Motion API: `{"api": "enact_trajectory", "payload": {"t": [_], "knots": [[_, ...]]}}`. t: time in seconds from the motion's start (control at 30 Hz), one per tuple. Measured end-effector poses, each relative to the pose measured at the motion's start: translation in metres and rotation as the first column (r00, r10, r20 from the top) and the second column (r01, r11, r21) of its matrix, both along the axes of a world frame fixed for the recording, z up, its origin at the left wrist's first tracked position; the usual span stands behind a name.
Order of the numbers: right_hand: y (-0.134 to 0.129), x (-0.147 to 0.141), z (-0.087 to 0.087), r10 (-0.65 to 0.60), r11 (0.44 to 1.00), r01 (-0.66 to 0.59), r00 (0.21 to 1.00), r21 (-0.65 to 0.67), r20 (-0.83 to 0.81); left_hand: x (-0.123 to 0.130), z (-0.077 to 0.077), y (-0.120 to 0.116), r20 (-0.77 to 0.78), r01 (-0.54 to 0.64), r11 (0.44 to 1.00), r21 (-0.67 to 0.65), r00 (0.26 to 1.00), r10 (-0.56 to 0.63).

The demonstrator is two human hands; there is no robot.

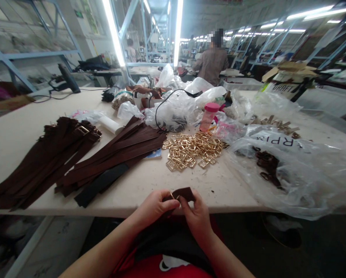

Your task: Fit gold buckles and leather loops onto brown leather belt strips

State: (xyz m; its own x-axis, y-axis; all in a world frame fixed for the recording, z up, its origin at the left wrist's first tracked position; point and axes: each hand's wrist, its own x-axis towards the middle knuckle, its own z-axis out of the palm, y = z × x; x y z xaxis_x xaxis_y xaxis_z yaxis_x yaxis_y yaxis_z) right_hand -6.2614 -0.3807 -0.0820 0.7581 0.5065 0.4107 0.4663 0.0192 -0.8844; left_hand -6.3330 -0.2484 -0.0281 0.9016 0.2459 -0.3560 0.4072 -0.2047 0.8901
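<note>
Both hands meet at the table's front edge around a dark brown leather strap [183, 193] with a small gold buckle [173, 196] on it. My left hand [155, 205] is closed, thumb and fingers pinching strap and buckle from the left. On the right, my right hand [196, 211] grips the strap, its thumb close to the buckle. Much of the strap is hidden by the fingers. Just beyond lies a heap of gold buckles [190, 150]. Brown straps [115, 148] lie piled left of them, and a second bundle of straps [42, 158], topped by one buckle, lies farther left.
A clear plastic bag [303, 173] with small brown pieces lies on the right. Behind the buckles stand a pink lidded bottle [209, 117] and crumpled plastic bags [187, 102]. A white roll [110, 124] lies between the strap bundles. Farther back, a person [213, 61] faces away.
</note>
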Motion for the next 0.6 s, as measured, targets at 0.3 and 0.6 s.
{"api": "enact_trajectory", "payload": {"t": [0.3,0.6], "knots": [[0.000,0.007,0.004,0.160,0.987,-0.161,0.986,-0.021,-0.044,0.015,-0.015,0.005,0.008,-0.118,0.970,0.214,0.993,0.119],[-0.029,0.076,-0.004,0.013,0.987,0.006,0.993,-0.158,0.118,0.037,-0.023,0.012,-0.027,0.057,0.994,0.093,0.998,-0.055]]}}
